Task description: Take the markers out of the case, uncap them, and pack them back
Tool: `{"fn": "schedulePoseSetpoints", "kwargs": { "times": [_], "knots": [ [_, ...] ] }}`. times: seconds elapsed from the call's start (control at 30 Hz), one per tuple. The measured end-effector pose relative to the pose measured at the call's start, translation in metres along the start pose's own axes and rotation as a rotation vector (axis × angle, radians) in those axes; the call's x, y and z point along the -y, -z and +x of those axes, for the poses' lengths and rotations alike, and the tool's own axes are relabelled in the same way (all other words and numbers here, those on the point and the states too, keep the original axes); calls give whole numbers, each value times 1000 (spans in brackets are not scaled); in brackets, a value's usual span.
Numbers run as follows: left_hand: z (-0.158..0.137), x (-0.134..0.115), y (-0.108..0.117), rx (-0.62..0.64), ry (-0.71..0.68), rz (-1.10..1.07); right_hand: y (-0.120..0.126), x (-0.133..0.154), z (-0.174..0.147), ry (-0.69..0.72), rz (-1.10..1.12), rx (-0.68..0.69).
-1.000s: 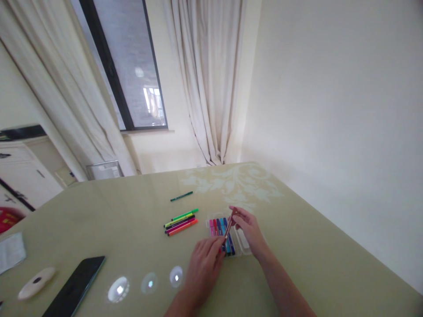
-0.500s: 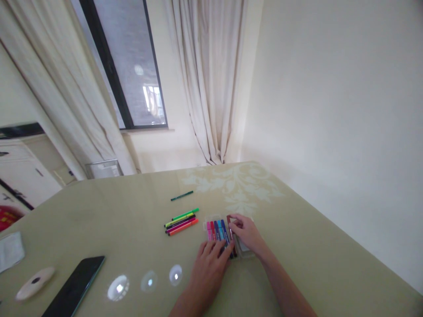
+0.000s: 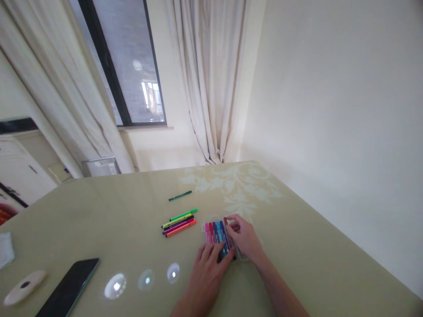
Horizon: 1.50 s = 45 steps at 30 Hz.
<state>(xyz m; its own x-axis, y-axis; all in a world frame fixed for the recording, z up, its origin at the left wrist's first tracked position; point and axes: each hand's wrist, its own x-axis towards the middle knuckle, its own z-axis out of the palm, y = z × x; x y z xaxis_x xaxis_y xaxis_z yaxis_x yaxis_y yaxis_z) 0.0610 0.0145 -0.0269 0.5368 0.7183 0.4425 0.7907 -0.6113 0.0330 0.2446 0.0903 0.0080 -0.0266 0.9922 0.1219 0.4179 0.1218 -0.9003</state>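
Note:
A clear plastic case [image 3: 216, 218] lies on the table with a row of felt-tip pens [image 3: 214, 231] in pink, red, purple and blues. At the row's right side is a brown felt-tip pen [image 3: 226, 223], angled slightly and close against the dark blue one. My right hand [image 3: 243, 233] pinches this pen near its top, thumb and fingers around it. Across the lower ends of the pens rests my left hand [image 3: 208, 268], fingers stretched out and a little apart, the thumb touching the brown pen's lower end. The case's right part is partly hidden by my right hand.
Left of the case lie several loose felt-tip pens [image 3: 180, 223] in green, yellow, black, magenta and orange. A dark green pen [image 3: 180, 196] lies farther back. A phone [image 3: 69, 286] and a whitish oval object [image 3: 24, 287] are at the front left. A wall [image 3: 330, 132] stands right.
The brown pen has moved left against the row, and my right hand has moved slightly left with it. My left hand stays on the pens. The view has shifted slightly.

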Motion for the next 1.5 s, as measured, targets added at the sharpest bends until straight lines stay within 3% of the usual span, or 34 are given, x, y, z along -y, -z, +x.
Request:
{"fn": "schedulePoseSetpoints", "kwargs": {
  "times": [0.53, 0.73, 1.0, 1.1, 1.2, 1.27, 1.37, 1.5],
  "knots": [
    [-1, -1, -2, -48, 2, 32, -2, -1, -2, 34, -53, -46],
    [-1, 0, -3, -3, 1, -14, 0, -2, -2, 101, -262, -15],
    [5, 4, 9, 69, 37, -135, 2, -1, -1, 86, -332, -1],
    [7, 26, 17, 36, 157, -156, 4, 7, -2, 108, -394, 13],
    [4, 57, 27, -55, 479, -1, 6, 13, -2, 107, -435, 26],
    [0, 73, 32, -38, 637, 120, 6, 14, -2, 103, -439, 30],
    [-5, 84, 38, 22, 733, 162, 5, 12, -2, 113, -437, 33],
    [-3, 86, 37, 29, 742, 33, 5, 13, -2, 119, -433, 36]
  ]
}}
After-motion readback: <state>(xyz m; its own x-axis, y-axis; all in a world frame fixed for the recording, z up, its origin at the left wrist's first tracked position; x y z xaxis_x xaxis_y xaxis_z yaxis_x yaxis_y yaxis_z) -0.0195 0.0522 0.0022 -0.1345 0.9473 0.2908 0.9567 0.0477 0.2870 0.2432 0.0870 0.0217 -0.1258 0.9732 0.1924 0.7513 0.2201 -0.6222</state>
